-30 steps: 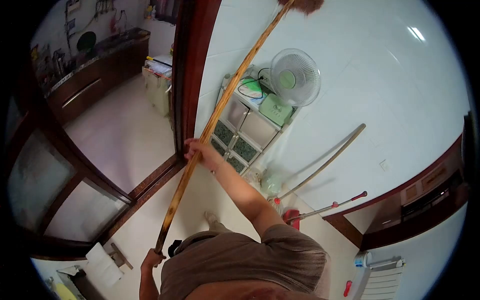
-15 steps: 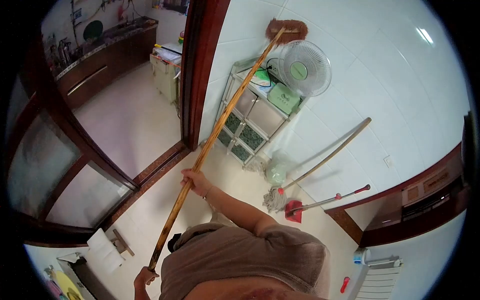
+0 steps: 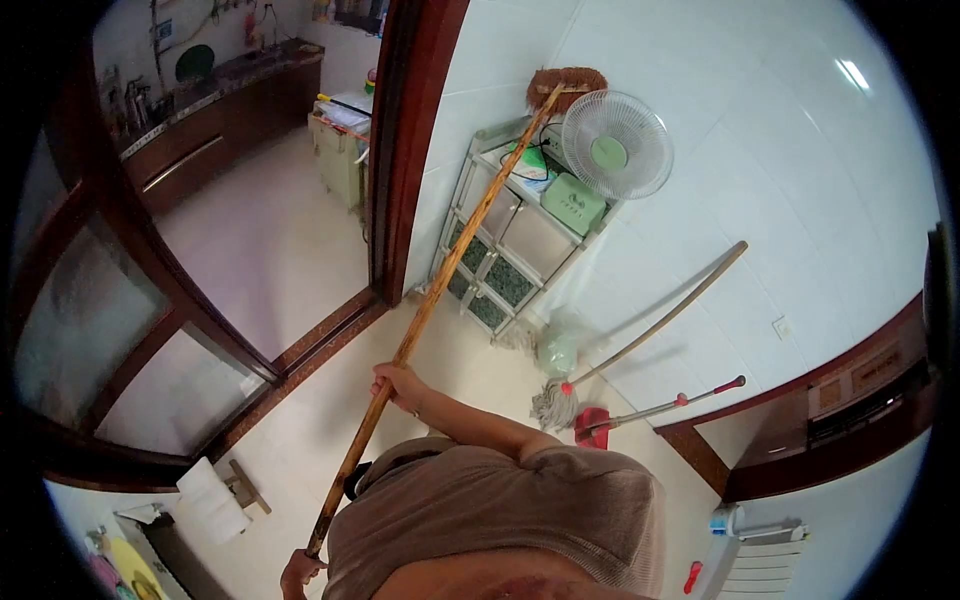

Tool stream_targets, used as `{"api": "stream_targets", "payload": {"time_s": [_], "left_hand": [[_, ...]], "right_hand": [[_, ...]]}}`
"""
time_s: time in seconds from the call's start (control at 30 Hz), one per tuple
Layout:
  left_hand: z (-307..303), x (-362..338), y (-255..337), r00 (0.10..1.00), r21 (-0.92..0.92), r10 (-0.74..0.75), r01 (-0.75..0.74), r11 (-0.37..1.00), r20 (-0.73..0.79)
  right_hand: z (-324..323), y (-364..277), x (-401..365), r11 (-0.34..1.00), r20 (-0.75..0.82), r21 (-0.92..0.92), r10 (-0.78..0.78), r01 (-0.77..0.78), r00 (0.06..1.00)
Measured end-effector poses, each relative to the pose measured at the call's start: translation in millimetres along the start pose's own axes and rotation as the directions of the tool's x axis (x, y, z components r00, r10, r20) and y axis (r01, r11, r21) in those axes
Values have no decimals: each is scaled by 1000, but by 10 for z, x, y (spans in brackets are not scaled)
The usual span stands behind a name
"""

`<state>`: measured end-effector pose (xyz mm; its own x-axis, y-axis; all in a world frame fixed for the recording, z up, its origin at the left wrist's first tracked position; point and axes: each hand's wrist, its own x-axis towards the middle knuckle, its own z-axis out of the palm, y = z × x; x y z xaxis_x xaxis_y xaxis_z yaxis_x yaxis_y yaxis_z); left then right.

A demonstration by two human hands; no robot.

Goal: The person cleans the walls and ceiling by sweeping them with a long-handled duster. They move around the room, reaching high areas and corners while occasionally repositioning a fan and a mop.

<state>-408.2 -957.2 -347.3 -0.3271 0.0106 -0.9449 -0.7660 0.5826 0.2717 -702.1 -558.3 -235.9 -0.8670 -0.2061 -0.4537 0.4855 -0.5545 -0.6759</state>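
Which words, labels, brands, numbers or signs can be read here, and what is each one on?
No text can be read in this view.
Fan base: small marks, too blurred to tell if they are lettering.
Fan hub: no brand legible.
Green-and-white item on the cabinet: any print is too small to read.
Long wooden handle: no lettering visible.

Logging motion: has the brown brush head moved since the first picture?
Yes: judged against the fan, the brush head is lower and farther left in view.
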Motion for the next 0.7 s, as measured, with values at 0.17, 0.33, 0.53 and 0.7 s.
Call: {"api": "stream_targets", "payload": {"time_s": [0.17, 0.33, 0.53, 0.7], "left_hand": [[22, 111, 364, 1000, 14, 25, -25, 1000, -13], [-60, 67, 1055, 989, 17, 147, -147, 989, -32], [7, -282, 1871, 912, -56, 409, -407, 912, 26], [324, -385, 2108, 831, 25, 555, -556, 831, 32]], "right_hand": [[50, -296, 26, 993, 69, -31, -110, 113, 992], [220, -900, 121, 954, 63, -93, -279, 284, 958], [475, -1705, -28, 922, -75, -95, -383, 376, 921], [481, -2201, -480, 919, -146, -126, -391, 375, 909]]}}
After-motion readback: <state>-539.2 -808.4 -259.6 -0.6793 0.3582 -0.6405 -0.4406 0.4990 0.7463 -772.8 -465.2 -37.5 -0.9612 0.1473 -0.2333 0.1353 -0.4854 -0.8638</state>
